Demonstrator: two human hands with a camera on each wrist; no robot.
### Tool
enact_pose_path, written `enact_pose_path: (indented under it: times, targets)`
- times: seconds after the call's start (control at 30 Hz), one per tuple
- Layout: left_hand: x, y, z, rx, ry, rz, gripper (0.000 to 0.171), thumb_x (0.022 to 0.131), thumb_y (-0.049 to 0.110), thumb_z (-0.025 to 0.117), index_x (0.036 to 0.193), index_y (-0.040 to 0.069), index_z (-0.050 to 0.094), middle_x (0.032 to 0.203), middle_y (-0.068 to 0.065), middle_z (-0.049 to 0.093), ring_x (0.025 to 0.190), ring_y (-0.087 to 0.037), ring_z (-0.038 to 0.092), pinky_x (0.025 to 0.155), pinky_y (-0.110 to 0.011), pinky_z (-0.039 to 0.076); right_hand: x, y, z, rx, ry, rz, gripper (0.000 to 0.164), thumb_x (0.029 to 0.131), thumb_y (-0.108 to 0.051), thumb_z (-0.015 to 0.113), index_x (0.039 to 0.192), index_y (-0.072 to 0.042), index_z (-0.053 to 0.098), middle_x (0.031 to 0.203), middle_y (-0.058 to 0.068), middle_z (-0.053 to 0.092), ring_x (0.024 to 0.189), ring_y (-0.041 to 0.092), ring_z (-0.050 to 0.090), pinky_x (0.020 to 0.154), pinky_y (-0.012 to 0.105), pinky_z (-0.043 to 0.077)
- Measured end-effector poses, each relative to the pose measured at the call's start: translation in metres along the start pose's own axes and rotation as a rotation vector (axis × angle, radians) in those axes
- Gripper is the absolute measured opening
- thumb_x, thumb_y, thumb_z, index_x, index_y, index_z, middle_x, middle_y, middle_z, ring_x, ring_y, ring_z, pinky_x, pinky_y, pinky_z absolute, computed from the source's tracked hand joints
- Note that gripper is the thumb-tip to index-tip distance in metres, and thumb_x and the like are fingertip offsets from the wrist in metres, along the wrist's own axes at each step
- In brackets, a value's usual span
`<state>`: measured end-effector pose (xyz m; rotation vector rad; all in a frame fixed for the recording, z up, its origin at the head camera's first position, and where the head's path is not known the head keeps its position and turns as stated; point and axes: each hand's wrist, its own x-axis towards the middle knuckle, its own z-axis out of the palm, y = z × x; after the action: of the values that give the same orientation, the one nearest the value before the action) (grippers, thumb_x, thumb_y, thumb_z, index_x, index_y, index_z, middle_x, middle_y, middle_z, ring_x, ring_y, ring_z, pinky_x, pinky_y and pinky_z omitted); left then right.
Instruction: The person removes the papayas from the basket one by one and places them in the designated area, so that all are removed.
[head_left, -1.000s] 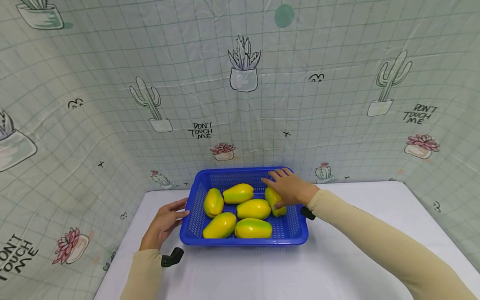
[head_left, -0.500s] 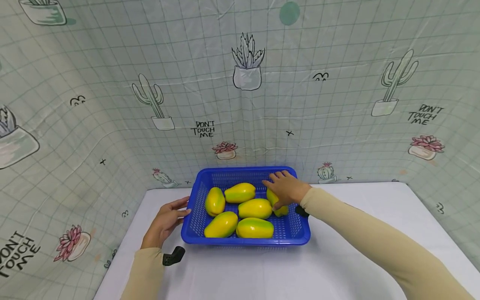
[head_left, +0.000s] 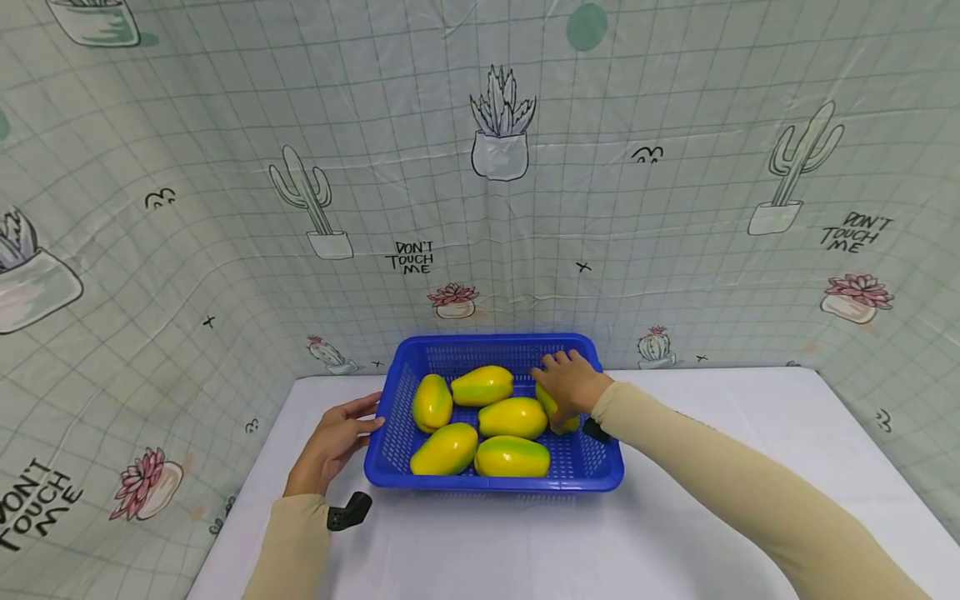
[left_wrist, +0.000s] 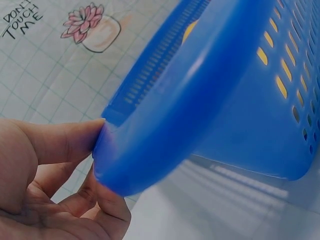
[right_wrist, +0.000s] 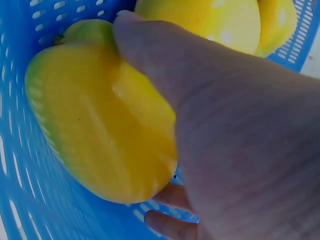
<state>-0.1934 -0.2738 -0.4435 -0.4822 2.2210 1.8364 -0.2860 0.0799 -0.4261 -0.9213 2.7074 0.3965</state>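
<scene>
A blue plastic basket (head_left: 495, 483) with perforated walls holds several yellow-green papayas (head_left: 513, 417). At its left rim my left hand (head_left: 334, 440) pinches the edge; the left wrist view shows the thumb (left_wrist: 65, 140) against the rim with curled fingers below. My right hand (head_left: 572, 383) reaches inside at the right end and grips the rightmost papaya (right_wrist: 100, 120). In the right wrist view the thumb lies along one side of that fruit and fingertips (right_wrist: 170, 226) show past its other side. In the head view the hand covers much of the fruit.
The basket stands on a white-covered table (head_left: 480, 550), close to a back curtain (head_left: 525, 250) printed with a grid and potted plants. The curtain also rises along both sides. Two papayas (head_left: 445, 450) lie along the basket's front wall.
The right hand has settled lower over the rightmost papaya, its fingers closing around it. The left hand has stayed at the rim. The whole view has shifted slightly.
</scene>
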Motion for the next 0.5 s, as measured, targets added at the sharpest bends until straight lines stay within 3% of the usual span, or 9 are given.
enact_pose_path:
  times: [0.3, 0.5]
  targets:
    - [0.0005, 0.0002, 0.0004, -0.004, 0.002, 0.007, 0.058, 0.103, 0.0, 0.063, 0.158, 0.0, 0.046, 0.156, -0.027, 0.046, 0.102, -0.019, 0.061, 0.085, -0.023, 0.053, -0.0017, -0.0011, 0.0011, -0.042, -0.022, 0.002, 0.093, 0.075, -0.048, 0.094, 0.148, -0.007, 0.054, 0.142, 0.021, 0.059, 0.132, 0.041, 0.056, 0.114, 0.056, 0.044]
    - [-0.0001, -0.0001, 0.0006, -0.005, 0.003, 0.008, 0.058, 0.103, -0.001, 0.063, 0.158, 0.0, 0.046, 0.156, -0.027, 0.046, 0.102, -0.02, 0.061, 0.086, -0.023, 0.053, 0.0023, -0.0006, 0.0053, -0.021, -0.056, 0.009, 0.095, 0.074, -0.044, 0.096, 0.149, -0.007, 0.052, 0.14, 0.02, 0.059, 0.131, 0.04, 0.055, 0.116, 0.056, 0.042]
